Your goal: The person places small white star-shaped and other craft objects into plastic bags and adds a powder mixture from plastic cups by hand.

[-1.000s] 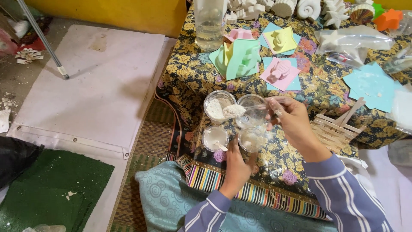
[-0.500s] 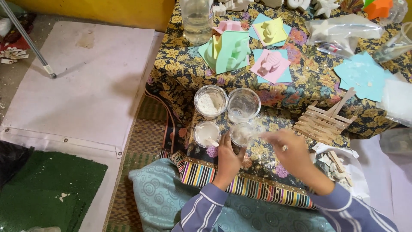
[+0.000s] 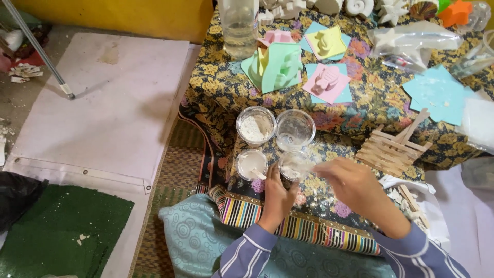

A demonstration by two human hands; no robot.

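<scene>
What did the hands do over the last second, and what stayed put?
The right hand came down from above the far cups to the near right cup, where it blurs in motion. The left hand stayed at that cup's base. The four cups, powder cup included, and the coloured moulds kept their places.

Clear crumpled plastic bag [image 3: 411, 44] at table's far right, white-filled bag [image 3: 478, 123] at right edge

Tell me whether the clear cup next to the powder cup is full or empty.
Nearly empty. The clear cup stands upright and shows only a whitish film on its bottom, while the powder cup beside it holds a heap of white powder.
</scene>
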